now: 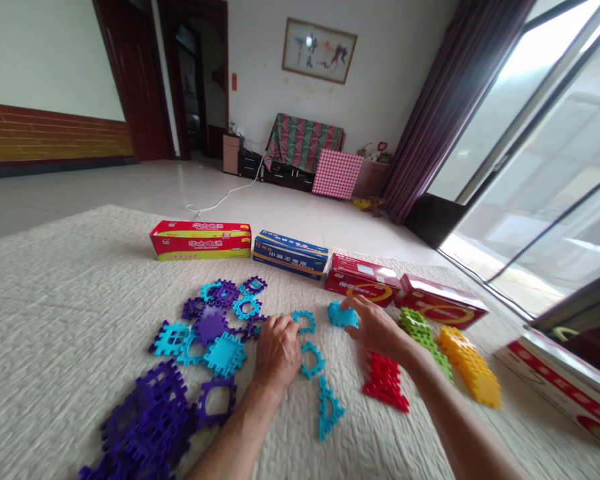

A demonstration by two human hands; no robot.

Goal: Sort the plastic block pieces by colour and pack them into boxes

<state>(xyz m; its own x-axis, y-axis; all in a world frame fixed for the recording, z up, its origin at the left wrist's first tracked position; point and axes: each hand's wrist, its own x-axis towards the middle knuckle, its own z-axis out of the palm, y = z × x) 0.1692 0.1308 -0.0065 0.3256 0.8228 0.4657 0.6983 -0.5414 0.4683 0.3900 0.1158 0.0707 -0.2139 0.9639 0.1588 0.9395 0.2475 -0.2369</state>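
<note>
My left hand point(277, 350) rests knuckles up on the cream mat point(55, 320), its fingers curled down among loose purple and cyan interlocking plastic tiles point(215, 327); what its fingers hold is hidden. My right hand point(375, 327) pinches a cyan tile point(341, 315) at the mat's middle. Beside the right wrist lie a stack of red tiles point(386, 381), a row of green tiles point(425, 337) and a row of yellow tiles point(470, 365). A heap of purple tiles point(147, 420) lies near the lower left.
Long cartons line the mat's far edge: a red-yellow one point(200, 240), a blue one point(290, 253), two red ones point(363, 277) point(443, 301). Another red-and-white carton point(565, 387) lies at right by the glass door point(540, 147). A white cable point(220, 199) crosses the tiled floor.
</note>
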